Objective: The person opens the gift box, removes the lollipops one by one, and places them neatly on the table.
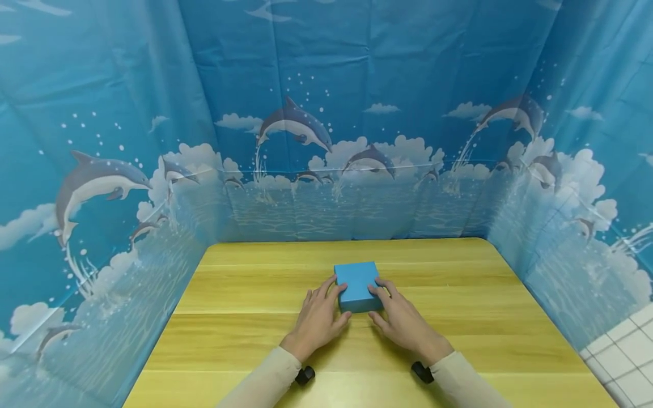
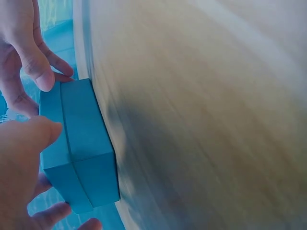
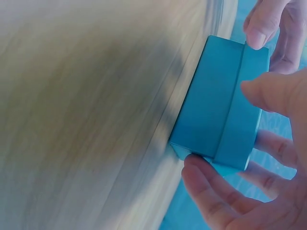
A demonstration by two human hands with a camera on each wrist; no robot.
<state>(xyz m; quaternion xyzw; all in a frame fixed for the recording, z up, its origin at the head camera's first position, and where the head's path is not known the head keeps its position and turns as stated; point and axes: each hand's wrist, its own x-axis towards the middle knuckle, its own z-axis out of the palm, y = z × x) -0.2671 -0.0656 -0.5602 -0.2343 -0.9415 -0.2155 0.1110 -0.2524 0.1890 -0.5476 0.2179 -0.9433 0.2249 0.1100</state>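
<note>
A blue lidded box sits on the yellow wood-grain table, with a lid seam around its sides in both wrist views. From the left, my left hand holds it, fingers along the side and one fingertip at the top edge. My right hand holds the opposite side in much the same way. Each thumb points at the front face; the left thumb overlaps the lid in the left wrist view. Seen from the right wrist, two fingers lie by the box's lower corner. The box's back is hidden.
The table has rounded far corners. Blue curtains printed with dolphins and clouds stand behind it and along both sides. White tiles show at the lower right. Black bands sit at both wrists, by light sleeves.
</note>
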